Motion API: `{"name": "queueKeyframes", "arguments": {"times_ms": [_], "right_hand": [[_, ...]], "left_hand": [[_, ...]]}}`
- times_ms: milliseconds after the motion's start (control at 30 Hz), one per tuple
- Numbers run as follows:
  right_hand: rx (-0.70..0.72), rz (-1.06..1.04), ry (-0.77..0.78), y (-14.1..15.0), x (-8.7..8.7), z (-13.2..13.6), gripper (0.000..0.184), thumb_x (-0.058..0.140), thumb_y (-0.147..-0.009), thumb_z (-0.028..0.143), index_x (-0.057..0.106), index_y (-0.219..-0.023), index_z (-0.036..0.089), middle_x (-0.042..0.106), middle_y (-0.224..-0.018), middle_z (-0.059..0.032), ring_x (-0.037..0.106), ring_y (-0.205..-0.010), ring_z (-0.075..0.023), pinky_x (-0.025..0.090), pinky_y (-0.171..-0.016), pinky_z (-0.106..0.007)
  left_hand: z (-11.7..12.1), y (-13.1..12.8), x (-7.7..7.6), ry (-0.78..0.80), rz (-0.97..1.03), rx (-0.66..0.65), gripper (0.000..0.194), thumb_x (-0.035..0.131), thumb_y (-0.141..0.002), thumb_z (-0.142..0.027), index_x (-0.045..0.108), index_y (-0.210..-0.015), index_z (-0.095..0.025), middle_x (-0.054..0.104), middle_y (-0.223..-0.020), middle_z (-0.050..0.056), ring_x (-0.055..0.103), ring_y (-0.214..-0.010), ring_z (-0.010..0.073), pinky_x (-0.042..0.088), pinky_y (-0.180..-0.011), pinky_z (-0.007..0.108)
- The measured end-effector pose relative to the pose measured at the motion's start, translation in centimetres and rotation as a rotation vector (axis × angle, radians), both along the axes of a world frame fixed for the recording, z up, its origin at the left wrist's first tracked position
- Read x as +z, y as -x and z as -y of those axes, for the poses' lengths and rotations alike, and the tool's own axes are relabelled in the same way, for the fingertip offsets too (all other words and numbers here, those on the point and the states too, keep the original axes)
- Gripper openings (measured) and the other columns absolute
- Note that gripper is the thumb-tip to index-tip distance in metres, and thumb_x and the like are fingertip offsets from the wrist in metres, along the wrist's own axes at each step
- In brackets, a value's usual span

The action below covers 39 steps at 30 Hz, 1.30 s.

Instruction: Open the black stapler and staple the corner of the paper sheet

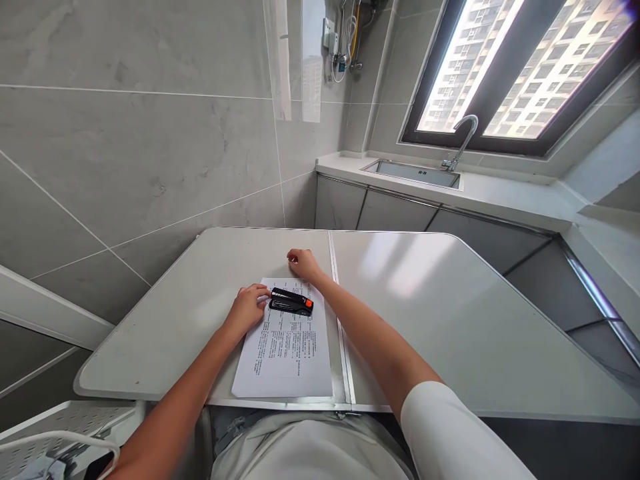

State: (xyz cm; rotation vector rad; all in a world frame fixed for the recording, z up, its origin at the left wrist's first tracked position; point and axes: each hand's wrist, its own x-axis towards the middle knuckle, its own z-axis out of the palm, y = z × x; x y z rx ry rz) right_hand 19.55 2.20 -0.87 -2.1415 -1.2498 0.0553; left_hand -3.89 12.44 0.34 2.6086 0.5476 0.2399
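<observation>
A printed stack of paper point(287, 370) lies on the table in front of me, its text running down the page. On its upper part rests a black stapler point(291, 302) with an orange-red piece at its right end. My left hand point(247, 307) is at the paper's left edge, fingers bent and closed around the edge, the fingertips close to the stapler's left end. Just beyond the paper's top edge, my right hand point(303, 264) is closed with curled fingers above the tabletop. Whatever its fingertips may hold is too small to make out.
The white folding table point(415, 333) has a metal seam point(342, 333) right of the paper. Beyond stands a counter with a sink point(415, 172) and a tap point(463, 140) below a window. A tiled wall rises at left; a white perforated rack point(65, 423) stands at lower left.
</observation>
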Motion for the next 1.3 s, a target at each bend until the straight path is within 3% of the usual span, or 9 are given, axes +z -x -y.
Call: {"name": "queueKeyframes", "arguments": {"times_ms": [233,400,467,533,567,767,900,1067,1300], "right_hand": [[0.005,0.01,0.049,0.8,0.1,-1.6,0.026,0.065,-0.102,0.036,0.067,-0.117,0.015,0.068,-0.117,-0.0069,0.067,-0.106,-0.0224,0.058,-0.093,-0.042],[-0.031,0.005,0.022,0.1,1.4,0.5,0.022,0.065,-0.102,0.034,0.068,-0.114,0.016,0.069,-0.114,-0.0067,0.067,-0.101,-0.0202,0.057,-0.092,-0.04],[-0.088,0.001,0.003,-0.9,2.0,3.1,0.013,0.064,-0.099,0.026,0.071,-0.106,0.017,0.072,-0.105,-0.005,0.066,-0.099,-0.0207,0.055,-0.09,-0.038],[-0.168,-0.02,-0.002,-2.3,2.2,6.8,0.008,0.065,-0.09,0.017,0.073,-0.088,0.019,0.074,-0.09,-0.0042,0.065,-0.097,-0.0225,0.053,-0.086,-0.034],[-0.214,-0.037,-0.005,-3.1,2.2,9.0,0.009,0.066,-0.086,0.015,0.072,-0.081,0.019,0.074,-0.084,-0.0042,0.065,-0.096,-0.0232,0.052,-0.083,-0.032],[-0.469,-0.19,-0.062,-7.5,0.7,22.4,0.015,0.059,-0.076,0.025,0.073,-0.076,0.019,0.074,-0.075,-0.0046,0.066,-0.068,-0.0186,0.051,-0.066,-0.029],[-0.576,-0.266,-0.125,-8.6,-1.3,27.2,0.026,0.057,-0.077,0.038,0.072,-0.082,0.017,0.074,-0.074,-0.0079,0.066,-0.062,-0.0192,0.053,-0.061,-0.03],[-0.609,-0.246,-0.199,-8.7,-3.2,28.1,0.035,0.054,-0.08,0.045,0.072,-0.09,0.017,0.074,-0.076,-0.0082,0.067,-0.07,-0.0214,0.052,-0.065,-0.031],[-0.479,-0.158,-0.123,-8.4,-3.0,27.6,0.027,0.061,-0.076,0.044,0.074,-0.079,0.021,0.069,-0.07,-0.0029,0.061,-0.069,-0.0203,0.044,-0.068,-0.032]], "left_hand": [[-0.6,-0.1,0.7,0.083,0.021,-0.005,0.033,0.062,-0.083,-0.016,0.077,-0.11,-0.026,0.07,-0.131,0.006,0.065,-0.116,0.0279,0.045,-0.109,0.039],[-2.6,-2.0,1.3,0.226,0.205,0.089,0.024,0.061,-0.079,-0.017,0.078,-0.095,-0.023,0.072,-0.116,0.005,0.065,-0.105,0.0245,0.048,-0.098,0.035],[-4.2,-3.2,1.1,0.456,0.364,0.209,0.016,0.066,-0.074,-0.016,0.076,-0.086,-0.021,0.073,-0.106,0.005,0.064,-0.098,0.0227,0.048,-0.093,0.033],[-6.2,-4.4,0.6,0.809,0.573,0.338,0.012,0.071,-0.068,-0.016,0.073,-0.079,-0.019,0.073,-0.094,0.006,0.063,-0.089,0.0207,0.048,-0.083,0.031],[-7.1,-5.0,0.4,0.908,0.643,0.365,0.013,0.072,-0.067,-0.017,0.072,-0.079,-0.019,0.072,-0.092,0.006,0.063,-0.086,0.0196,0.048,-0.078,0.03],[-10.6,-6.6,-1.1,1.178,0.953,0.399,0.021,0.068,-0.062,-0.019,0.064,-0.082,-0.021,0.067,-0.094,0.005,0.06,-0.078,0.014,0.046,-0.066,0.024],[-10.9,-6.3,-1.6,1.3,1.027,0.372,0.023,0.07,-0.064,-0.02,0.068,-0.087,-0.022,0.068,-0.101,0.006,0.059,-0.078,0.0144,0.045,-0.062,0.024],[-10.9,-6.1,-1.4,1.418,1.032,0.359,0.022,0.066,-0.075,-0.033,0.072,-0.092,-0.02,0.07,-0.111,0.01,0.062,-0.083,0.0171,0.049,-0.063,0.027],[-10.4,-6.2,-0.8,1.576,1.09,0.318,0.024,0.063,-0.081,-0.035,0.073,-0.093,-0.018,0.071,-0.117,0.013,0.064,-0.085,0.0186,0.051,-0.066,0.029]]}}
